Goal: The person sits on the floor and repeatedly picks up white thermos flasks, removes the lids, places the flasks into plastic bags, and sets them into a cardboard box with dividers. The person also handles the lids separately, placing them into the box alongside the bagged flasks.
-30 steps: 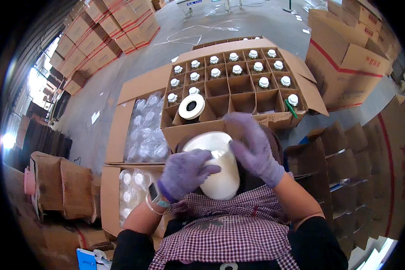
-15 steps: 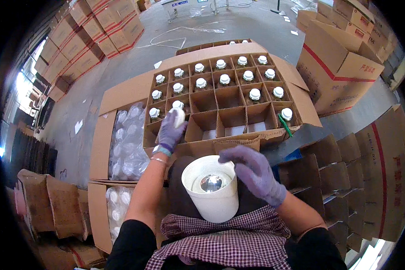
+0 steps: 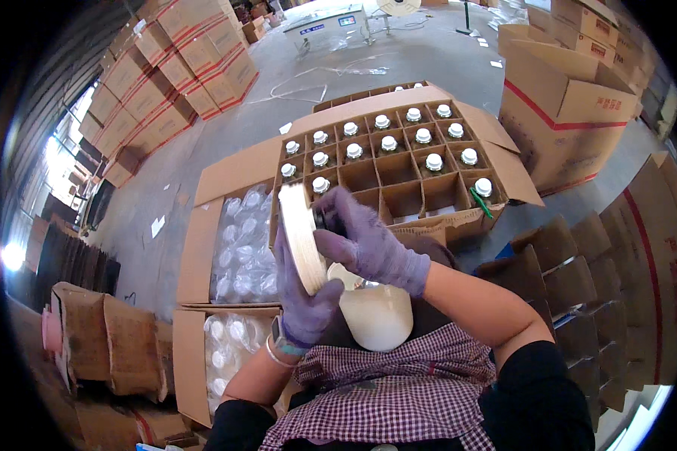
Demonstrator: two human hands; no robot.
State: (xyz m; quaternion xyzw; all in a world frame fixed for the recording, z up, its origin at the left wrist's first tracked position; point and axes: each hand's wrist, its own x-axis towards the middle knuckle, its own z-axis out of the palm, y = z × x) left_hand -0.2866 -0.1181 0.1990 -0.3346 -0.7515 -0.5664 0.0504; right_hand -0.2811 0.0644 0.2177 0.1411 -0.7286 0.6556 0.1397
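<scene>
My left hand [image 3: 305,307] grips a cream-white round disc, like a thick lid [image 3: 302,239], tilted nearly edge-on. A small dark knob-like part juts from the disc's right face. My right hand [image 3: 376,244] closes its fingertips on that dark part. Below my hands, a white cylindrical tub [image 3: 377,319] rests on my lap; my right hand and forearm cover part of its top. Just beyond stands an open divided carton [image 3: 459,225] of bottles with white caps [image 3: 389,143], several front compartments without bottles. A green strip [image 3: 481,203] hangs beside the front-right bottle.
Left of the divided carton, open boxes hold plastic-wrapped clear items [image 3: 244,255]. Cardboard dividers [image 3: 564,301] stand at my right. Beyond are a large open carton [image 3: 564,120], stacked cartons [image 3: 188,68] and a machine table [image 3: 327,30]. Loose strapping [image 3: 308,86] lies on the floor.
My left hand has brought the white disc back from the carton to above the tub. My right hand has moved from the tub's rim onto the disc's dark part. The view has shifted.
</scene>
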